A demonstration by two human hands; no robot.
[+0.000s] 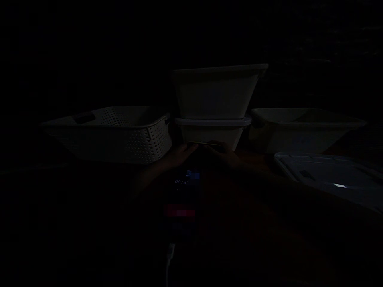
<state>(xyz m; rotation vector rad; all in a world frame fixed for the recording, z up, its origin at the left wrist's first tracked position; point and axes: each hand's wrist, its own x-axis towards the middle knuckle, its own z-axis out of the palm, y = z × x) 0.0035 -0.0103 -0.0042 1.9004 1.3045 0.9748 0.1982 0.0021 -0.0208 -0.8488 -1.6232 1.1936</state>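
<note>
The reddish table (239, 207) is dark. Left hand (180, 154) and right hand (229, 156) clamp fingers on opposite ends of a thin, dark, pale-edged slab (205, 143).

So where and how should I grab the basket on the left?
Probably by both ends, coming in from its left and right. The basket stands upright, and its left handle slot and right handle slot sit just below the rim, offering a hooked grip. The right end looks tighter, beside the stacked tubs.
</note>
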